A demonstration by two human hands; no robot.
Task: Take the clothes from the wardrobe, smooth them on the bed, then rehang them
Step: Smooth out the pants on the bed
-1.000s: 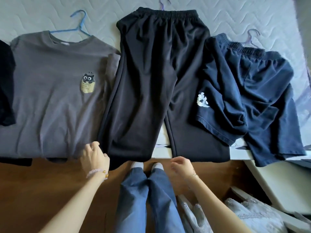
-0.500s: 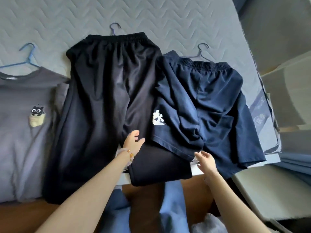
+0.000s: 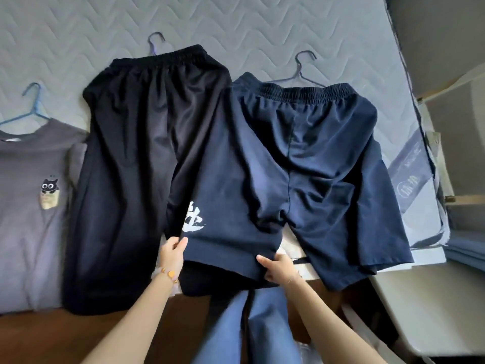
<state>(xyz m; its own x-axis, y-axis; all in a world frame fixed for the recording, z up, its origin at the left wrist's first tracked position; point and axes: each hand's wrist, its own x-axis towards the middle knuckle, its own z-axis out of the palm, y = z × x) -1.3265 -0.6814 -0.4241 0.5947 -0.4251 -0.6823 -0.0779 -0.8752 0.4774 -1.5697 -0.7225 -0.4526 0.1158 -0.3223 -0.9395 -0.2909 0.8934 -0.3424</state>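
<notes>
Navy shorts (image 3: 309, 164) with a white printed mark lie on the grey quilted bed (image 3: 262, 24), still on a thin hanger (image 3: 301, 72). The left leg of the shorts is stretched flat over the black trousers (image 3: 136, 164), which lie beside them on their own hanger. My left hand (image 3: 172, 252) pinches the hem's left corner just under the white mark. My right hand (image 3: 279, 267) grips the hem's right corner near the crotch. A grey T-shirt (image 3: 29, 206) with a cat patch lies at far left on a blue hanger (image 3: 29, 111).
The bed's edge runs just in front of my hands, with brown wooden floor (image 3: 52, 334) below it. My blue-trousered legs (image 3: 252, 329) stand against the bed. A pale flat surface (image 3: 430, 308) and stacked grey fabric sit at the right.
Both hands moved from the black trousers' hems over to the navy shorts. They took hold of the crumpled left leg's hem and pulled it flat. The view shifted right.
</notes>
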